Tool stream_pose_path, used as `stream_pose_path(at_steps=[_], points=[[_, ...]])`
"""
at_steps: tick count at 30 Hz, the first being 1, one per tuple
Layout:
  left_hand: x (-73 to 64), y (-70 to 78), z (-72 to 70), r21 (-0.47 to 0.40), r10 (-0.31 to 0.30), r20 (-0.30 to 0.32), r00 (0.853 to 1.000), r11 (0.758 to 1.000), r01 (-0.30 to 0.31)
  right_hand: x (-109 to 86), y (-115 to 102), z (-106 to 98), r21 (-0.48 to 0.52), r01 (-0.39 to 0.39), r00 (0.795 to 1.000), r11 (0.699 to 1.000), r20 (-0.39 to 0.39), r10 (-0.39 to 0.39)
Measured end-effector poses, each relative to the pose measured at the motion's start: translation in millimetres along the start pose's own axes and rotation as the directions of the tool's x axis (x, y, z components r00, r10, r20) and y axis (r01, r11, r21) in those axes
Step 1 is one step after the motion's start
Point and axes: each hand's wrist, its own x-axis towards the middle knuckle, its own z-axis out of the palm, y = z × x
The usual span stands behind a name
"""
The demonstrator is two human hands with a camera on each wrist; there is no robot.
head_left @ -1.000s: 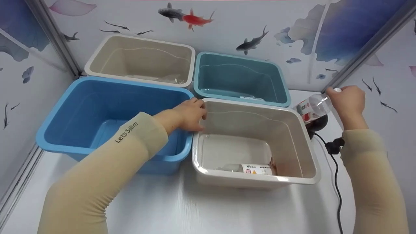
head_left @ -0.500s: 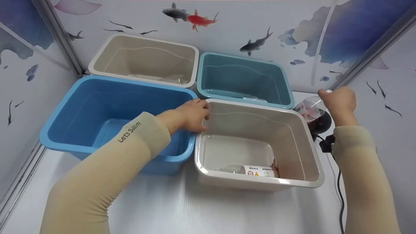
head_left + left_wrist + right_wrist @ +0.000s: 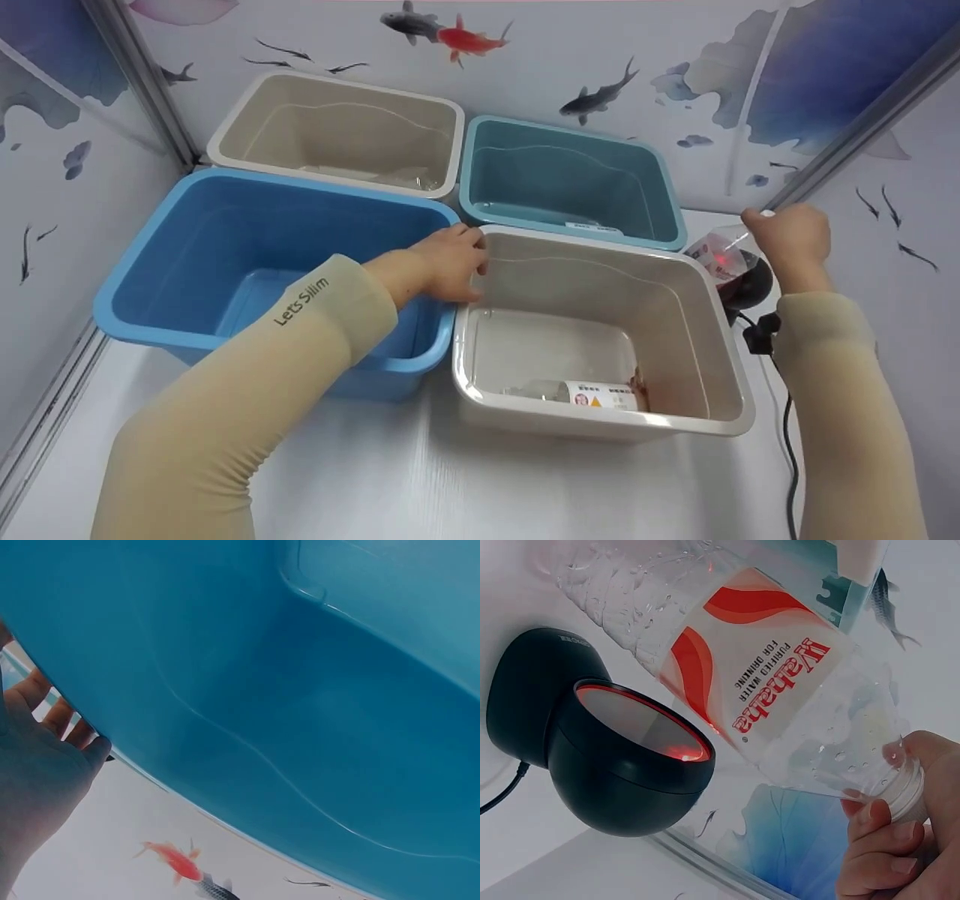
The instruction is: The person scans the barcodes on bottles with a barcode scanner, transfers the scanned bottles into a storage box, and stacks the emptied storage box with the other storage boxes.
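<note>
My right hand [image 3: 791, 244] grips a clear plastic water bottle [image 3: 757, 682] by its capped neck. Red-and-white "Wahaha" labelling and droplets show on the bottle, which is tilted. Beside its label stands a black barcode scanner [image 3: 634, 757] with a round, red-edged window; a red light spot falls on the label in the head view. My left hand [image 3: 454, 262] rests at the meeting rims of the blue bin [image 3: 225, 180] and the front beige bin [image 3: 600, 247], fingers loosely bent over the edge. Inside that beige bin lies another labelled bottle [image 3: 600, 395].
Behind stand another beige bin [image 3: 337, 82], with something clear at its bottom, and a teal bin [image 3: 570, 135] with a white label piece [image 3: 592, 228] inside. A black cable [image 3: 791, 450] runs down the right side of the white table [image 3: 360, 472]. Fish-patterned walls enclose the back and sides.
The right hand has brought the bottle down and left, closer to the scanner, and a red light spot now shows on its label. The left hand keeps its place at the rims.
</note>
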Motion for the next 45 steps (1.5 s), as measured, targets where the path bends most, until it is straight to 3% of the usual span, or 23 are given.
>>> stream_pose_path(at_steps=[10, 21, 25, 29, 31, 33, 38, 44, 45], points=[[-1.4, 2.0, 0.3, 0.004, 0.002, 0.006, 1.0, 1.0, -0.002, -7.1, 2.8, -21.4, 0.067, -0.036, 0.999, 0.997, -0.017, 0.037], [-1.5, 3.0, -1.6, 0.019, 0.004, 0.009, 1.0, 1.0, -0.004, -28.6, -7.9, -71.2, 0.175, -0.029, 0.986, 0.984, -0.155, 0.056], [-2.1, 3.7, -1.8, 0.022, -0.001, 0.016, 1.0, 1.0, 0.001, -32.1, -12.2, -83.4, 0.275, -0.05, 0.984, 0.96, -0.153, 0.095], [-2.7, 3.7, -2.2, 0.005, -0.009, 0.019, 1.0, 1.0, 0.009, -35.1, -17.9, -95.5, 0.423, -0.04, 0.984, 0.905, -0.141, 0.109], [-3.0, 3.1, -2.5, 0.003, -0.01, 0.017, 1.0, 1.0, 0.01, -36.2, -20.7, -100.7, 0.518, -0.028, 0.984, 0.855, -0.137, 0.115], [-3.3, 2.2, -2.9, 0.001, -0.014, 0.014, 1.0, 1.0, 0.014, -36.8, -23.0, -104.9, 0.637, -0.022, 0.986, 0.771, -0.112, 0.12], [-3.5, 1.5, -2.9, -0.003, -0.023, 0.012, 1.0, 1.0, 0.023, -37.1, -26.9, -107.6, 0.877, -0.085, 0.992, 0.474, 0.031, 0.122], [-3.2, 3.4, -2.1, 0.003, -0.01, 0.013, 1.0, 1.0, 0.01, -31.6, -38.8, -104.5, 0.966, -0.212, 0.977, 0.15, 0.211, 0.025], [-3.3, 3.6, -1.6, 0.002, -0.014, 0.012, 1.0, 1.0, 0.014, -31.1, -42.9, -103.7, 0.966, -0.235, 0.972, 0.11, 0.236, 0.01]])
